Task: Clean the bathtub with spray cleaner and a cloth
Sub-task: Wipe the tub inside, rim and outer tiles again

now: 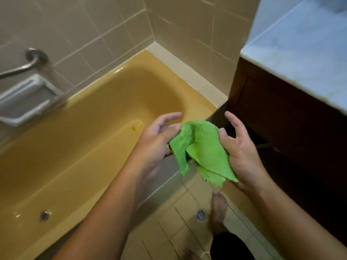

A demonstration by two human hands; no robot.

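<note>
A crumpled bright green cloth [202,151] hangs between both hands above the bathtub's near rim and the floor. My left hand [159,139] pinches its left edge, the upper fingers stretched out. My right hand [238,147] holds the right side, with the thumb pressed on the cloth and the fingers spread behind it. The yellow bathtub [78,147] fills the left of the view, with a small dark speck [133,128] on its floor and a round metal fitting [45,215] on its near inner wall. No spray bottle is in view.
A dark wooden vanity [293,117] with a pale marble top [304,49] stands at the right. A white soap holder [28,100] and a metal grab bar [32,59] sit on the tiled wall. A bare foot [217,212] stands beside a floor drain [200,214].
</note>
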